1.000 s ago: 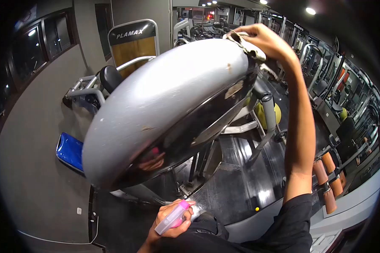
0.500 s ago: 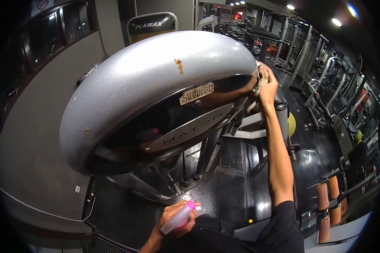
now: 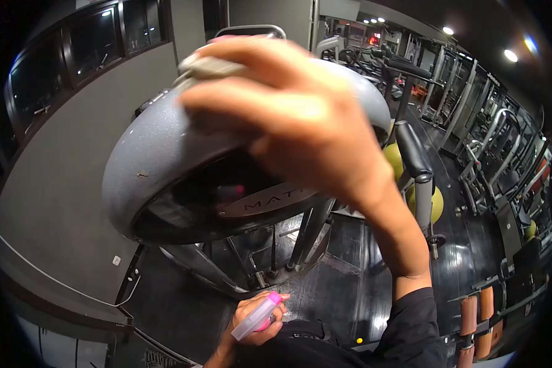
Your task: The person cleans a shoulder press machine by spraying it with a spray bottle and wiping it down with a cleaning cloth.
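Observation:
My left hand (image 3: pixel 267 334) is low in the view, closed around a spray bottle (image 3: pixel 253 320) with a clear body and pink parts. Large and blurred, my right hand (image 3: pixel 310 116) reaches across the front of a gym machine's rounded housing. Its fingers are bent around a greyish-white cloth (image 3: pixel 211 66), close to the upper silver rim (image 3: pixel 132 156). The hand hides much of the rim and the dark panel. Below it, part of the MATRIX plate (image 3: pixel 245 205) shows. A small rust-coloured chip marks the rim at the left.
The machine's dark frame stands on a black floor (image 3: pixel 343 270). A black padded post (image 3: pixel 415 153) and yellow-green balls (image 3: pixel 435 204) are to the right. A grey wall (image 3: pixel 61 172) runs along the left. Brown rollers (image 3: pixel 468 316) sit at the lower right.
My right hand has swept with the cloth from the housing's right end up and left across its front, nearer the camera. My left hand still holds the spray bottle. The view has shifted slightly.

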